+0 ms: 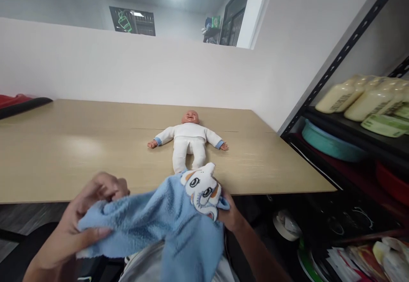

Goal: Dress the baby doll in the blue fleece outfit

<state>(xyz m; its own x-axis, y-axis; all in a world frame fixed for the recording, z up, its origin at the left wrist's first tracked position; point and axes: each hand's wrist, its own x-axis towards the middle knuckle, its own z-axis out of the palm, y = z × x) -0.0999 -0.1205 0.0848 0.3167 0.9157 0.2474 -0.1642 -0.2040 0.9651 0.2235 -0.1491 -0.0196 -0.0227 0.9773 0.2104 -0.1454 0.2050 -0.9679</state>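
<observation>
A soft blue baby garment [143, 214] hangs between my two hands, in front of the table's near edge. On it is a white elephant-face patch [203, 190] with big eyes and a curled trunk. My left hand [86, 214] grips the sleeve-like left part, thumb over the cloth and fingers curled behind it. At the patch's right edge my right hand [229, 211] holds the garment; its fingers are mostly hidden behind the fabric. Beyond, a baby doll [191, 139] in white clothing with blue cuffs lies face up on the table, arms spread, its feet hidden by the garment.
The wooden table [96, 145] runs up to a white wall with a window. At the right stands a black rack holding several cream bottles [338, 96], a green wipes pack [385, 125] and a teal basin [330, 141]. A red item [14, 99] lies at the far left.
</observation>
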